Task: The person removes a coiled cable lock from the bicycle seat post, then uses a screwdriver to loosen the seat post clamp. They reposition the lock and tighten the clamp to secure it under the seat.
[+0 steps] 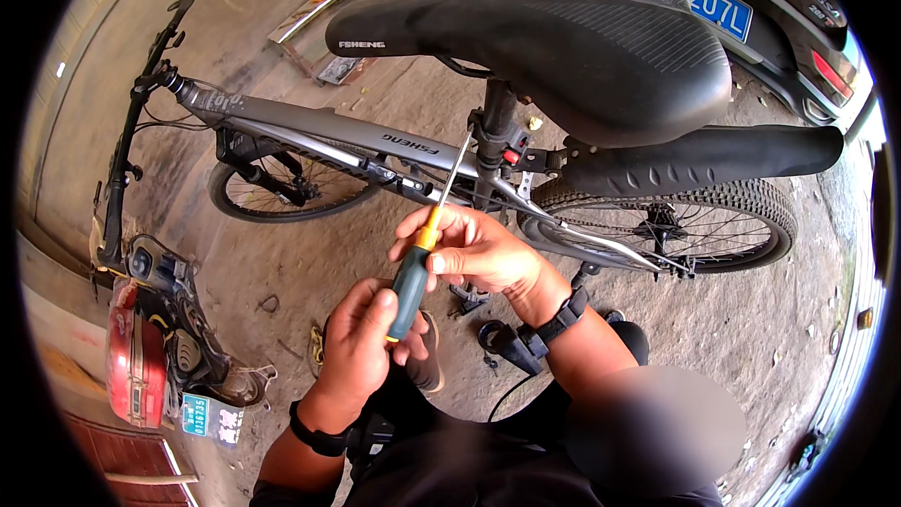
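Note:
Both my hands are closed on one screwdriver [409, 284] with a dark green and yellow handle. My left hand [355, 333] wraps the butt end of the handle, and my right hand [483, 249] pinches its yellow collar. The steel shaft points up and away, its tip close to the seat post clamp [481, 124] of a grey bicycle [310, 127]; whether it touches cannot be told. Above the clamp sits a wide black saddle [544, 47]. A small black light with a red part [511, 152] is fixed on the seat post.
A black rear mudguard [704, 160] reaches out over the back wheel [751, 230]. At the left, the handlebar [122, 160] stands near a scooter with a red box [136, 357]. A dark car [798, 28] is parked at the far right. The ground is rough dirt.

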{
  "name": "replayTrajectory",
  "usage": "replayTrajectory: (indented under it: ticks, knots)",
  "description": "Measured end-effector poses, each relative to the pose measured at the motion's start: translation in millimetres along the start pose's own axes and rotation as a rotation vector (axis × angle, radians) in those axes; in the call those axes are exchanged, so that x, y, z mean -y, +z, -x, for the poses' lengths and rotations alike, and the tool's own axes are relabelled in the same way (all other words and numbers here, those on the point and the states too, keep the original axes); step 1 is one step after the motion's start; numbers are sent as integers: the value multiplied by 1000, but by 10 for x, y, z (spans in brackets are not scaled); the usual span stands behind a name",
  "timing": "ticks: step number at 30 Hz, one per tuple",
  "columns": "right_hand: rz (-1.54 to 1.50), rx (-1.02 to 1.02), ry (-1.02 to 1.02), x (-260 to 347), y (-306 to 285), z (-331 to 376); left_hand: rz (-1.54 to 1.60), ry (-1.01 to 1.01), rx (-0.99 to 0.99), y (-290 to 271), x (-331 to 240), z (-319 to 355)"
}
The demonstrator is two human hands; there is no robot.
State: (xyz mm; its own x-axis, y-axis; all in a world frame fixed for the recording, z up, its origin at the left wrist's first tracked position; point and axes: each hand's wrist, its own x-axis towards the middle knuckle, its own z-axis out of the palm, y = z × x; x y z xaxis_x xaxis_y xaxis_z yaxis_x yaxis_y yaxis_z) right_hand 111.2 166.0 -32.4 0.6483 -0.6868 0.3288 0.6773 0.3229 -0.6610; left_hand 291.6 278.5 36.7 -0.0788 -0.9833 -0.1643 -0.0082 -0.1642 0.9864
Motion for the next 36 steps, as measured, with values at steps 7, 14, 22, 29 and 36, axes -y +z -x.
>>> replayTrajectory:
  ticks: [7, 14, 22, 29, 36]
  knots:
    - [70, -31, -46, -112, -113, -17, 358, -170, 190, -71, 3, -74]
    - [98, -66, -18, -130, -75, -53, 108, 4, 112, -33, 22, -122]
    - [103, 20, 30, -44, -134, 19, 461, -121, 207, -104, 8, -148]
    - [172, -7, -7, -74, -170, -18, 282, -62, 165, -125, 24, -146]
    - [140, -11, 28, 0, -112, 36, 393, -104, 208, -41, 26, -141]
